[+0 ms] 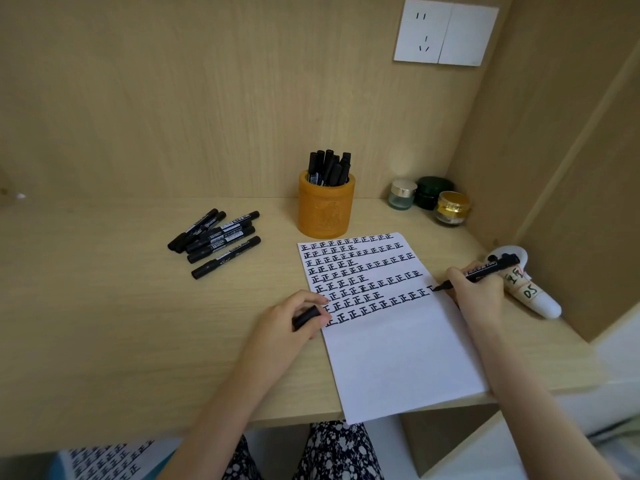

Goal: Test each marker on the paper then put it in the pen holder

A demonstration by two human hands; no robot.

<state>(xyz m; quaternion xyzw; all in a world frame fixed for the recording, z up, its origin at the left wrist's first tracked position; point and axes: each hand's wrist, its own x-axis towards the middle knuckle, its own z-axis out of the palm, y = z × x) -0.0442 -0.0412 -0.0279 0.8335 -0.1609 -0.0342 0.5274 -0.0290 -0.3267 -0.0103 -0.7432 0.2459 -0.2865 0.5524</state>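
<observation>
Loose markers (216, 239) piled left on desk (104, 306): light, stiff, slick; best pinched mid-barrel. Left hand (294, 315) closed on cap (306, 317). Holder (326, 206) behind paper (391, 341). Right hand (479, 292) clasping marker (485, 271), tip on paper.

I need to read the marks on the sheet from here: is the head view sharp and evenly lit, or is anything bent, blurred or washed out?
Head view: soft even light, no glare on the paper, marks crisp mid-frame; wide-angle bending curves the desk edge and wall socket; corners soften; the right hand with its marker stays sharp.
</observation>
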